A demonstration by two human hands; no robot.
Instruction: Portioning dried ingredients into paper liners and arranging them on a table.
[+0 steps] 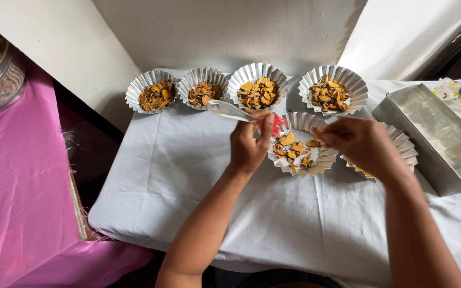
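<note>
Fingers of the left hand point(247, 146) wrap the red handle of a clear plastic spoon point(229, 110), its bowl over the white cloth point(188, 176). Right hand point(359, 145) pinches orange dried slices above a fluted silver foil cup point(299, 144), half filled. Four full foil cups point(257, 85) line the far edge; a steel tray point(433, 138) crowds the right, and bare cloth lies nearer.

light: soft, even daylight | shadows: faint | glare: mild on metal tray point(401, 114) | focus: sharp, edges bowed
</note>
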